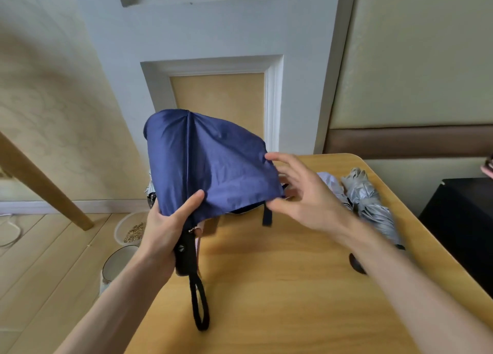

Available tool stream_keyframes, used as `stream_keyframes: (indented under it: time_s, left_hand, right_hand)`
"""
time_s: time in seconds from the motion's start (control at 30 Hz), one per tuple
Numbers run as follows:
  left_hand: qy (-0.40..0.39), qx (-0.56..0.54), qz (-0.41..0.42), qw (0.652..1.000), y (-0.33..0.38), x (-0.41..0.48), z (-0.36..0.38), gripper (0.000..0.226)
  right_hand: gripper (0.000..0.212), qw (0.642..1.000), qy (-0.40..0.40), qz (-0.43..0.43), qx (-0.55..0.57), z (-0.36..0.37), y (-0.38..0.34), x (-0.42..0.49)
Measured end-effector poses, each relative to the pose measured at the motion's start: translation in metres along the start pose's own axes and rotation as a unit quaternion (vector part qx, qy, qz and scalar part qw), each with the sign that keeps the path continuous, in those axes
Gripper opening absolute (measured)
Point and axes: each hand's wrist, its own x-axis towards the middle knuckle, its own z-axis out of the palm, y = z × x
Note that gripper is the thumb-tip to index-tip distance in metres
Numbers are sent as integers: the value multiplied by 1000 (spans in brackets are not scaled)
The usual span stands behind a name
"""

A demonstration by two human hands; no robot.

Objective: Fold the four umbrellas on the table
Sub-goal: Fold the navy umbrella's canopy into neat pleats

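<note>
now, with the left hand (pixel 165 231) gripping the blue umbrella (pixel 213 161) above the bench's (pixel 280 287) left edge and the right hand (pixel 301 193) spread at its hem, best gather pleats evenly before wrapping the strap (pixel 266 216).

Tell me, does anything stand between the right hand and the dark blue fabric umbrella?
Nothing visible does. The open right hand is at the lower right edge of the dark blue fabric umbrella, which the left hand grips by its black handle. The silver-grey folded umbrella lies beyond that hand.
</note>
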Motion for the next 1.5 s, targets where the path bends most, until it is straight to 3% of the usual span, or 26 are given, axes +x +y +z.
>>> stream_keyframes:
  time_s: [0.07, 0.13, 0.23, 0.37, 0.5, 0.57, 0.7, 0.8, 0.9, 0.97, 1.03, 1.1, 1.2, 1.33, 1.5]
  left_hand:
    - [-18, 43, 5, 999, 6, 3, -9, 50]
    - [-53, 99, 12, 994, 9, 5, -16, 53]
    - [-103, 160, 31, 981, 11, 3, -21, 67]
    - [-156, 204, 44, 966, 14, 2, -21, 85]
    - [-177, 223, 56, 957, 19, 3, -22, 84]
    - [-187, 224, 59, 955, 21, 3, -22, 81]
    - [-206, 224, 54, 951, 23, 4, -22, 65]
    - [-192, 220, 49, 955, 25, 9, -27, 68]
    - [-187, 226, 47, 955, 27, 11, -31, 76]
    - [-199, 228, 46, 952, 28, 9, -31, 75]
    - [-209, 224, 48, 951, 27, 8, -29, 72]
    - [-213, 215, 45, 952, 25, 8, -28, 67]
    - [-207, 208, 40, 955, 26, 9, -29, 57]
    - [-179, 204, 42, 962, 28, 13, -34, 75]
    - [-180, 175, 26, 968, 23, 8, -25, 58]
  right_hand:
    - [88, 994, -83, 51, 58, -13, -6, -3]
    - [76, 991, -46, 73, 104, -17, -12, -5]
    - [54, 995, 33, 49, 82, -15, -13, -2]
    - [27, 996, 19, 35, 76, -16, -11, -1]
    - [39, 992, -20, 42, 117, -22, -18, -6]
    - [31, 992, -72, 61, 81, -23, -20, -7]
    - [47, 990, -104, 99, 10, -22, -17, -8]
    - [36, 993, -81, 60, -55, -25, -15, -5]
    - [61, 992, -36, 10, -119, -37, -7, -1]
    - [67, 989, -8, -12, -148, -41, -4, 0]
    - [49, 995, -9, -14, -94, -40, -7, -1]
    - [34, 998, -60, 25, 28, -38, -11, -3]
    - [29, 990, -85, 68, 86, -40, -10, -4]
    - [22, 999, -20, 24, 6, -46, -6, -2]
    - [25, 997, 68, -5, -42, -48, -5, 3]
